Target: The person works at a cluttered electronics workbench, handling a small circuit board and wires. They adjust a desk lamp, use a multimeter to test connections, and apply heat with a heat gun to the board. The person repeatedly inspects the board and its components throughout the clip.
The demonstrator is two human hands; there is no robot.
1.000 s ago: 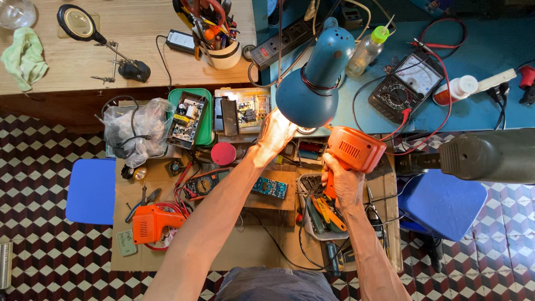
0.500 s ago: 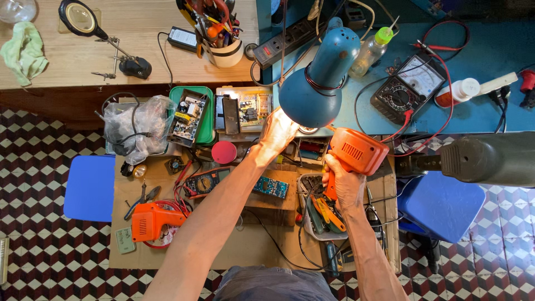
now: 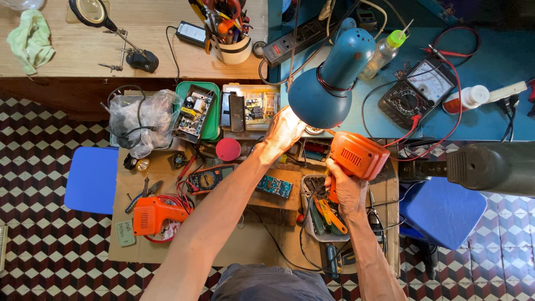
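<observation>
Left hand: your left hand (image 3: 284,129) reaches up under the rim of the blue desk lamp (image 3: 329,83), brightly lit; you cannot tell whether its fingers are clenched.
Right hand: your right hand (image 3: 345,189) is clenched around the grip of the orange power tool (image 3: 356,156).
Tool position: raised above the grey tray (image 3: 307,184), just below the lamp shade.
Nearby: analog multimeter (image 3: 421,92) on the blue table (image 3: 490,111); second orange tool (image 3: 153,214) on the cardboard (image 3: 245,245).

lamp shade (image 3: 329,83): teal blue
held tool casing (image 3: 356,156): orange
second tool casing (image 3: 153,214): orange
floor (image 3: 39,167): red, black, white cube pattern
stools (image 3: 92,179): blue
tray (image 3: 213,117): green
round lid (image 3: 228,149): red
cloth (image 3: 30,42): pale green
</observation>
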